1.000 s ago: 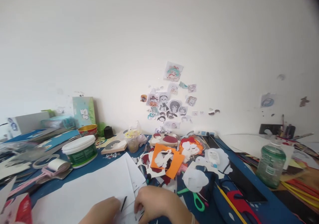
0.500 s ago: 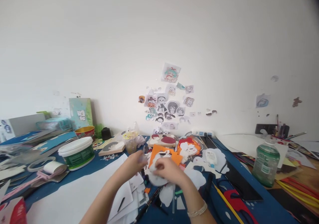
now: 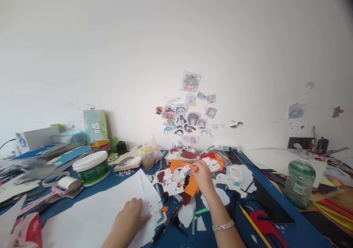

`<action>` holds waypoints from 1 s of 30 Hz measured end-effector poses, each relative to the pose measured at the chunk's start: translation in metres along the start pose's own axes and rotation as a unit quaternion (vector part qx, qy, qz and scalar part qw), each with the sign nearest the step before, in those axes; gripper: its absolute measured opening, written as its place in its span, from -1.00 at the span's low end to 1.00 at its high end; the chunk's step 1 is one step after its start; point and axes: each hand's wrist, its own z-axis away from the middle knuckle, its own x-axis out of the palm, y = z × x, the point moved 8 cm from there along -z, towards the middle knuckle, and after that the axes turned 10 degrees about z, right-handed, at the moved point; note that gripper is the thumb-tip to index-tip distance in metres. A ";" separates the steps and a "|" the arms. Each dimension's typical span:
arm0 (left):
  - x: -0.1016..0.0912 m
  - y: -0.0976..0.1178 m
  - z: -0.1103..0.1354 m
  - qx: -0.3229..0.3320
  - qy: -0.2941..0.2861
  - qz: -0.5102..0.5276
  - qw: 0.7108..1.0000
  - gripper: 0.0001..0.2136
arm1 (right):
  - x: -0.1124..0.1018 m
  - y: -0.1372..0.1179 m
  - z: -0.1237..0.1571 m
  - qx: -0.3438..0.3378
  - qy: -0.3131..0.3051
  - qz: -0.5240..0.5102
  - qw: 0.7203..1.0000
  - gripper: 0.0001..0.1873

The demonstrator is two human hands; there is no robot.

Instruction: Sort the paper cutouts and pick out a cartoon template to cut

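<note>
My left hand [image 3: 129,216] lies on the large white paper sheet [image 3: 91,207], thumb apart from the loosely bent fingers, with nothing visible in it. Small paper scraps lie close to its thumb. Over the middle of the desk, my right hand [image 3: 203,176] pinches the edge of a pale paper cutout [image 3: 184,171]. Orange paper [image 3: 191,186] lies beneath those fingertips. Just left of them spreads a heap of white and dark red cut pieces [image 3: 172,186]. A black pen [image 3: 167,222] rests between my two forearms.
On the left stand a white-lidded green tub [image 3: 92,169] and a roll of white tape [image 3: 68,183]. To the right are a glue bottle [image 3: 235,173], a yellow pencil [image 3: 253,226], red-handled scissors [image 3: 260,222] and a green clear bottle [image 3: 300,181]. Paper drawings [image 3: 190,119] hang on the wall.
My left hand has come away from the cutouts, down and left onto the white sheet. My right hand has moved up and right to the orange paper. The view has shifted slightly left.
</note>
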 end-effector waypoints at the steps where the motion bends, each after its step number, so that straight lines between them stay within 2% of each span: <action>1: 0.002 0.001 0.004 0.004 0.018 -0.038 0.999 -0.67 | 0.002 -0.004 0.000 -0.006 -0.007 -0.014 1.000 -0.74; 3: 0.010 0.005 0.011 0.004 0.026 -0.093 0.995 -0.66 | 0.007 -0.008 0.001 -0.015 -0.019 -0.033 0.999 -0.77; 6: 0.021 0.013 0.014 0.002 -0.020 -0.116 0.993 -0.67 | 0.012 -0.008 0.002 -0.017 -0.025 -0.043 0.999 -0.78; 9: 0.028 0.020 0.017 0.010 -0.061 -0.113 0.992 -0.58 | 0.013 -0.007 0.002 -0.020 -0.024 -0.044 0.999 -0.79; 12: 0.032 0.018 0.018 0.019 -0.070 -0.104 0.992 -0.50 | 0.011 -0.011 0.003 -0.031 -0.026 -0.047 0.998 -0.79; 16: 0.035 0.017 0.010 0.050 -0.088 -0.037 0.994 -0.60 | 0.013 -0.019 0.003 -0.052 -0.038 -0.051 0.997 -0.75; 19: 0.017 0.033 -0.011 0.067 -0.051 0.029 0.996 -0.67 | 0.015 -0.021 0.004 -0.050 -0.039 -0.049 0.997 -0.72; 23: -0.015 0.077 -0.045 0.099 0.022 0.138 0.985 -0.73 | 0.014 -0.020 0.005 -0.040 -0.040 -0.041 0.998 -0.71; 25: -0.021 0.098 -0.055 0.125 0.014 0.213 0.969 -0.78 | 0.012 -0.019 0.005 -0.036 -0.039 -0.036 0.998 -0.72; 28: -0.029 0.118 -0.052 0.179 0.047 0.201 0.962 -0.71 | 0.011 -0.020 0.006 -0.042 -0.041 -0.034 0.998 -0.76; 30: -0.026 0.116 -0.040 0.185 0.036 0.152 0.970 -0.67 | 0.011 -0.022 0.006 -0.054 -0.046 -0.038 0.997 -0.77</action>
